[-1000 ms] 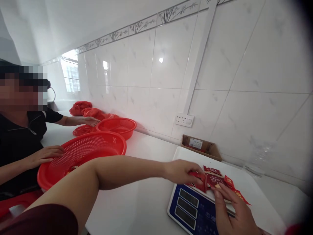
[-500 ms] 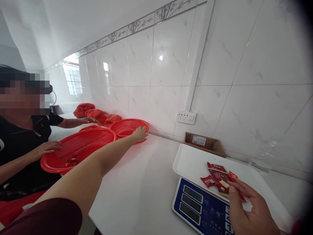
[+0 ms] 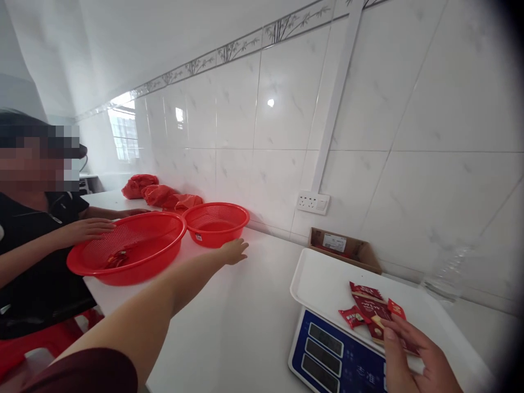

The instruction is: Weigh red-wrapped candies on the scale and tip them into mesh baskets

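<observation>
My left hand point(image 3: 235, 252) is stretched out over the white table, just in front of the smaller red plastic basket point(image 3: 216, 225). Its fingers are extended and it holds nothing. On the right, my right hand point(image 3: 423, 355) is closed in a pinch over several red snack packets. Whether anything is between its fingertips is hidden. A maroon packet point(image 3: 370, 308) and a small red packet point(image 3: 352, 316) lie on the white tray point(image 3: 321, 275) of a digital scale point(image 3: 329, 349). The larger red basket point(image 3: 159, 245) has a few small wrapped pieces point(image 3: 118, 258) inside.
Across the table, a person in black rests a hand point(image 3: 88, 229) on the larger basket's rim. Red plastic bags point(image 3: 159, 194) lie by the tiled wall. A cardboard box point(image 3: 344, 250) and a clear plastic container point(image 3: 446, 281) stand behind the scale, below a wall socket point(image 3: 313, 202).
My left hand has drawn back from the smaller basket's rim, which now sits level against the wall. The larger basket has shifted slightly toward the left. My right hand stays over the packets.
</observation>
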Tool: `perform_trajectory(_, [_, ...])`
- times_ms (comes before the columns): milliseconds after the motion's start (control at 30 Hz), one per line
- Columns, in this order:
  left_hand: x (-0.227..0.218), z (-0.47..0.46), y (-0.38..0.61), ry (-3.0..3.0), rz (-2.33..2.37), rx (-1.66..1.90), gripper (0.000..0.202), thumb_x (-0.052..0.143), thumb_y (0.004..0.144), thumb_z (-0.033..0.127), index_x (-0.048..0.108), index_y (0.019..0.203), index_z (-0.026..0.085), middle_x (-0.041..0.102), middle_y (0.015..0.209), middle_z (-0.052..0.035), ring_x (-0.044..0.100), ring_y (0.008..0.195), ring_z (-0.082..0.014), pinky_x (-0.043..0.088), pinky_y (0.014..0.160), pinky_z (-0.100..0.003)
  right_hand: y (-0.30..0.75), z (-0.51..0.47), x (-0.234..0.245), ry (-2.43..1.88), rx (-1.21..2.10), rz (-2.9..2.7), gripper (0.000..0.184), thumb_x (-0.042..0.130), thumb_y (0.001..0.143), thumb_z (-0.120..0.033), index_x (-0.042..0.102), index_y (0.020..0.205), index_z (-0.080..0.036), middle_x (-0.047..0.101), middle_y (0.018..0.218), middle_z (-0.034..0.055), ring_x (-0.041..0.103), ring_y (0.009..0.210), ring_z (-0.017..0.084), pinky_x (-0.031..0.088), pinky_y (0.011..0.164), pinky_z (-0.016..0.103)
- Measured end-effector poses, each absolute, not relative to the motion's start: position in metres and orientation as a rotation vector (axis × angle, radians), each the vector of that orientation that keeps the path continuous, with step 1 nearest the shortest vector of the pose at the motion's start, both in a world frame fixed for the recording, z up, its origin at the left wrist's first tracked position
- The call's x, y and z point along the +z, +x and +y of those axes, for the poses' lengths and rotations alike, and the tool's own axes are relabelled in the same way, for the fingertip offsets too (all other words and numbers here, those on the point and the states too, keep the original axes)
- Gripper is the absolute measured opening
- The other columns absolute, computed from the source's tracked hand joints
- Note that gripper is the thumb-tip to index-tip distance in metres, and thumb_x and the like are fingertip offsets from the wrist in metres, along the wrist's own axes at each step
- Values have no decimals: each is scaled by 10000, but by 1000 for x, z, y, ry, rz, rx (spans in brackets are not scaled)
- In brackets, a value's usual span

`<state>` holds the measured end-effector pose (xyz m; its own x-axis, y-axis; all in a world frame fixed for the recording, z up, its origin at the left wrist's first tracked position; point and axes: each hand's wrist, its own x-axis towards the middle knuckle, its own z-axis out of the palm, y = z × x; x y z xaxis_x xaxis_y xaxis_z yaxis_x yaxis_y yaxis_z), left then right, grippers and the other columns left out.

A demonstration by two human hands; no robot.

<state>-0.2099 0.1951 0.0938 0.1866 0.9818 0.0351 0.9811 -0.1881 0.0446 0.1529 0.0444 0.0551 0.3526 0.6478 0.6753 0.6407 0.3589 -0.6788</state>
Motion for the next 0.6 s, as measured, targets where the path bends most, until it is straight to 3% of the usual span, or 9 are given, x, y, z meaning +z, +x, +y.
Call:
perform_trajectory(333, [75,192,-188,2323,2004,-44,320,513,886,327,512,1153,150,534,1131,-90,554,962,-200,485,799,-397,142,39,67,-1349,-80,-1355,513,420,800,-612,616,967,-168,656,1011,117,599,942,263,457,866,400])
perform_trajectory(433, [96,191,-176,2409,1917,21,298,515,885,321,527,1134,158,535,1138,-85,546,977,-199,473,822,-401,141,37,68,-1360,-59,-1343,493,425,806,-593,612,972,-168,655,1021,115,591,965,264,441,894,402])
perform_trajectory(600, [150,204,-190,2340,2186,314,383,469,905,335,436,1261,198,396,1326,-107,439,1154,-256,377,947,-485,138,30,75,-1408,-14,-1322,431,441,812,-512,603,1004,-163,648,1053,128,583,994,275,436,896,406])
